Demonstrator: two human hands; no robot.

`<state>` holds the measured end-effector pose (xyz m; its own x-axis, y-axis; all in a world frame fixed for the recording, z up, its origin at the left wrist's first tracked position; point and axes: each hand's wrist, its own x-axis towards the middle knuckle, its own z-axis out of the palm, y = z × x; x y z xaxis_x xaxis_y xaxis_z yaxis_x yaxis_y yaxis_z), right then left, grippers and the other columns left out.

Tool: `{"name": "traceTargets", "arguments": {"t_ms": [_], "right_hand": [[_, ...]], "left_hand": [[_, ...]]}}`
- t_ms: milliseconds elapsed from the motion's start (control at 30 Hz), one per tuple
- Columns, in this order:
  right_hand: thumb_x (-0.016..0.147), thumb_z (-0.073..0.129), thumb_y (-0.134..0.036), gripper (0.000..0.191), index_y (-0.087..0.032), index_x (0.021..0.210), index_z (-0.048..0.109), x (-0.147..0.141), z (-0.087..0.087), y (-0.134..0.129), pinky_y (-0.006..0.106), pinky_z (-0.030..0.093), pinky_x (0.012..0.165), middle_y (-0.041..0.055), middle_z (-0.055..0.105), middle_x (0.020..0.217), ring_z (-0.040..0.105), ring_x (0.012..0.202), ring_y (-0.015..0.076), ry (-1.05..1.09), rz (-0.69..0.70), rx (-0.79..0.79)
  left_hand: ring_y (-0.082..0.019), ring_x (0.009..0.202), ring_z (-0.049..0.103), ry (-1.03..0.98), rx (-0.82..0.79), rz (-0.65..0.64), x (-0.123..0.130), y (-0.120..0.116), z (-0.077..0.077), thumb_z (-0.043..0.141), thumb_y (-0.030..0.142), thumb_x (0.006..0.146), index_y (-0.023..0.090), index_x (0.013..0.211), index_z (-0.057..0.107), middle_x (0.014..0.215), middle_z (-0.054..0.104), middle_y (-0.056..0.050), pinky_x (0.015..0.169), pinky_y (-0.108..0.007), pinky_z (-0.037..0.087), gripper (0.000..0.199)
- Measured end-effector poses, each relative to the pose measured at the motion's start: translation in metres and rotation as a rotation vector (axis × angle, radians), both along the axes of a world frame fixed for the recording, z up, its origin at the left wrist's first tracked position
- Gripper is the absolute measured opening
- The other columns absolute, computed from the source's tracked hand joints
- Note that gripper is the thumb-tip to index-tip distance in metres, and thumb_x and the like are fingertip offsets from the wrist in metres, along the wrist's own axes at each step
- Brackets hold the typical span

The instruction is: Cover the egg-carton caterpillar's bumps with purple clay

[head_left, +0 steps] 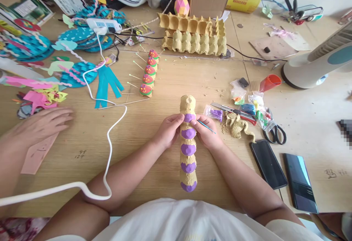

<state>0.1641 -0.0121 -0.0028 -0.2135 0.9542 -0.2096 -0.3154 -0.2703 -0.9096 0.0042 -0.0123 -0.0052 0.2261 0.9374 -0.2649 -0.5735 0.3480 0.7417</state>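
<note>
A strip cut from an egg carton lies lengthwise in front of me, its bumps capped with flattened purple clay. My left hand is closed on its left edge near the far end, thumb at a purple patch. From the other side my right hand grips the strip, its thumb pressed on the same patch. A thin blue stick-like tool also rests in my right hand, pointing outward. The far bump is bare carton. Just right of that hand are a bag of purple clay and torn carton scraps.
Farther off stand a painted red-and-green carton strip with pins and some egg cartons. Box cutter, scissors, two phones lie right. A white cable crosses left, near another person's hand.
</note>
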Motion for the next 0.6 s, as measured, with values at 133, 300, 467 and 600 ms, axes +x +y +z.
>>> {"name": "traceTargets", "arguments": {"t_ms": [133,300,467,600], "right_hand": [[0.075,0.091,-0.055,0.037,-0.022,0.083,0.078,-0.0012,0.0052,-0.0006,0.028,0.053,0.071,-0.0008,0.073,0.076,0.062,0.068,0.0136,-0.011,-0.011,0.007],[0.067,0.094,-0.06,0.044,-0.022,0.079,0.075,-0.0029,0.0023,0.0011,0.03,0.055,0.069,0.0001,0.074,0.075,0.064,0.067,0.0149,0.058,-0.042,-0.074],[0.064,0.097,-0.055,0.042,-0.023,0.08,0.077,-0.0019,-0.0012,0.0018,0.028,0.055,0.069,-0.0001,0.076,0.078,0.066,0.069,0.0143,0.095,-0.079,-0.088],[0.066,0.096,-0.056,0.04,-0.023,0.08,0.077,-0.0016,-0.0003,0.0012,0.029,0.056,0.07,0.0003,0.077,0.078,0.066,0.071,0.0151,0.085,-0.061,-0.087]], "left_hand": [[-0.017,0.076,0.072,-0.012,-0.02,-0.002,0.002,0.0003,0.0022,0.094,0.057,0.072,0.015,0.087,0.082,0.084,0.08,-0.007,0.075,-0.029,0.055,0.045],[-0.018,0.074,0.071,-0.031,0.008,-0.039,0.0002,0.0014,0.0062,0.092,0.06,0.073,0.015,0.09,0.082,0.084,0.079,-0.008,0.072,-0.03,0.055,0.05],[-0.017,0.08,0.073,0.002,0.014,-0.031,-0.0011,0.0028,0.0074,0.1,0.044,0.066,0.017,0.089,0.083,0.089,0.081,-0.006,0.079,-0.03,0.056,0.039],[-0.016,0.079,0.072,0.066,0.039,0.025,-0.0001,0.0029,0.008,0.1,0.044,0.064,0.017,0.082,0.081,0.085,0.08,-0.004,0.079,-0.029,0.055,0.038]]}}
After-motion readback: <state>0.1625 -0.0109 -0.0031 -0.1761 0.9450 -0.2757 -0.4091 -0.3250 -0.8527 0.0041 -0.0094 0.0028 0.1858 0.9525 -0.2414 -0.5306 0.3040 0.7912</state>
